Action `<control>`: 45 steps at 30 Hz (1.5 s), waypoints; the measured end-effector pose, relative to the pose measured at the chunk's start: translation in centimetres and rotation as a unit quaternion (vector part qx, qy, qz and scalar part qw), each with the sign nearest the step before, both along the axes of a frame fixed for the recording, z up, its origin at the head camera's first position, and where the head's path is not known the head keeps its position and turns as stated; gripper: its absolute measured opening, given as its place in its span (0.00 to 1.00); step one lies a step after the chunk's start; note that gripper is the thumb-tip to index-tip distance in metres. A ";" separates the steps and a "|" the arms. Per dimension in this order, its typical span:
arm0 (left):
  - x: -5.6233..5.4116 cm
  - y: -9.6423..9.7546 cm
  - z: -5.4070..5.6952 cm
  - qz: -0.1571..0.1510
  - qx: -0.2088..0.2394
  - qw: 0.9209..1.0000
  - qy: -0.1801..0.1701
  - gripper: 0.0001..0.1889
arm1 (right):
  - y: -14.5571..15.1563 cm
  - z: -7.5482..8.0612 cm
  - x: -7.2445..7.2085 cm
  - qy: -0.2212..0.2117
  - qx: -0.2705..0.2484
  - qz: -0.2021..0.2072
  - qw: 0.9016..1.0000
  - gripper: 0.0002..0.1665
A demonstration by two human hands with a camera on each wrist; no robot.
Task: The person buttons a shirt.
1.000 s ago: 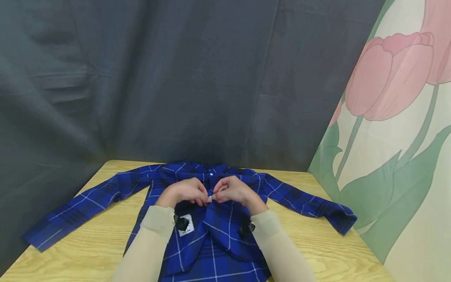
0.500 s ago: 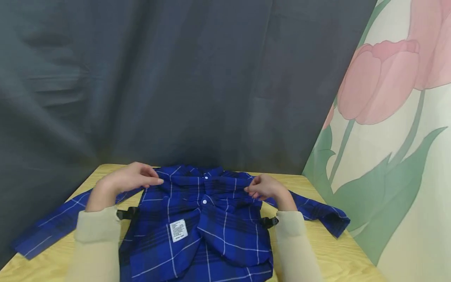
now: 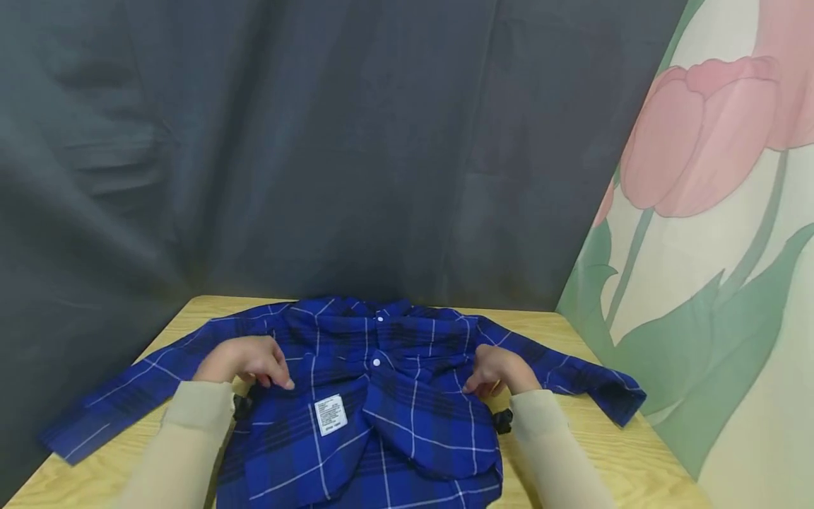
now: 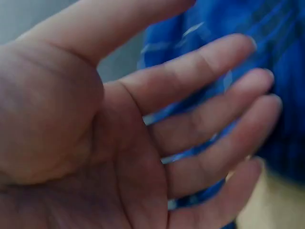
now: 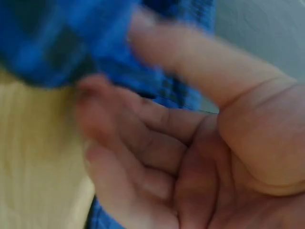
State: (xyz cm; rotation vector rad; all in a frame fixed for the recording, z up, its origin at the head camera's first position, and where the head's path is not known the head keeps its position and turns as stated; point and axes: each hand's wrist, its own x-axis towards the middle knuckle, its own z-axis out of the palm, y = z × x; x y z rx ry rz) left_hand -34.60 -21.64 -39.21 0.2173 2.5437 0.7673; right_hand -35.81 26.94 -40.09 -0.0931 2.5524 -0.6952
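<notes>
A blue plaid long-sleeved shirt [image 3: 432,417] lies spread on the table, collar at the far side and sleeves out to both sides. Two white buttons show on its front, one near the collar [image 3: 380,319] and one lower down [image 3: 376,363]. Below the lower button the front parts, and a white printed label [image 3: 331,414] faces up. My left hand [image 3: 251,360] is at the shirt's left side, its fingers apart and nearly straight in the left wrist view. By the right side is my right hand [image 3: 499,371], fingers loosely bent and thumb apart; I see nothing held in it.
The light wooden table [image 3: 610,452] shows around the shirt. A dark grey curtain [image 3: 356,155] hangs behind its far edge. At the right stands a panel with painted pink tulips [image 3: 706,141].
My hands were together at the lower button, pinching there; they have let go and parted to the shirt's two sides. In the last half second they have come nearer me. The lower button now shows.
</notes>
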 end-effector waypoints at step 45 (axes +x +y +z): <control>1.8 6.1 -0.4 -0.134 -0.071 0.988 0.033 0.10 | -0.9 2.0 0.5 0.089 0.046 0.101 0.990 0.14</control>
